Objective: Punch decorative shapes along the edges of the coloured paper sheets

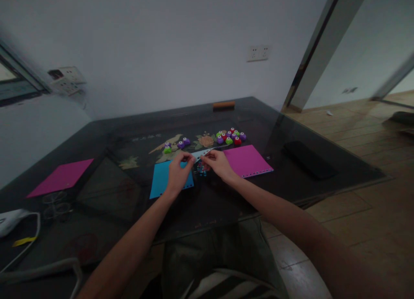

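Observation:
My left hand (181,168) and my right hand (217,162) meet over the middle of the table, fingertips pinched. Between them is a pale, light-blue piece of paper (201,153) with dark holes along its edge; the fingers cover part of it. Under my left hand lies a blue sheet (160,178) with holes along its near edge. A pink sheet (248,160), also holed along the near edge, lies beside my right hand. Small blue and reddish bits (202,171) are scattered on the table between the hands.
Several purple, green and red one-eyed trinkets (230,136) cluster behind the pink sheet; a smaller group (181,143) sits left. The dark table (223,204) also bears another pink sheet (61,177), a black oblong (308,158) and a brown roll (224,105).

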Demonstrator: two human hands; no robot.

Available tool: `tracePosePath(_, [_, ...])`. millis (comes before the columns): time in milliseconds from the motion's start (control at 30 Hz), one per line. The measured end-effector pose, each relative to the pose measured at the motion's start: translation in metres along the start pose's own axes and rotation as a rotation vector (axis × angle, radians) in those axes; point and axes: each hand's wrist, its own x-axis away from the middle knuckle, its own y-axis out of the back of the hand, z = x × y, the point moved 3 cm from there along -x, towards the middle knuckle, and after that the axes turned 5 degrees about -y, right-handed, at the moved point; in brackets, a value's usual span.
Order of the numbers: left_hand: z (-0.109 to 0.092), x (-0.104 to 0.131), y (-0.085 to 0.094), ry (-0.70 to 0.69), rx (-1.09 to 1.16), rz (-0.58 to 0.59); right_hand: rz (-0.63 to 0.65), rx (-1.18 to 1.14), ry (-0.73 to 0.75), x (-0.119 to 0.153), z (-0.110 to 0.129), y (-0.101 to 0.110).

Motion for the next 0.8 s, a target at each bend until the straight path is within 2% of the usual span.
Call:
tracePosePath(233, [0.001, -0.002, 0.005, 0.018, 0.049, -0.052, -0.179, 0.007, 0.101, -0.005, 0.018, 0.023])
tracePosePath(400, [0.008, 0.000, -0.012, 0.052, 0.007, 0.118, -0.237, -0.002, 0.193, -0.006, 0.024, 0.032])
tracePosePath(567, [0.016, -0.007, -0.025, 0.024, -0.109, 0.343, -0.214, 0.002, 0.216, -0.002, 0.028, 0.031])
tracePosePath(800, [0.034, -0.017, -0.037, 0.090, -0.173, 0.366, -0.191, 0.029, 0.206, 0.001, 0.033, 0.028])
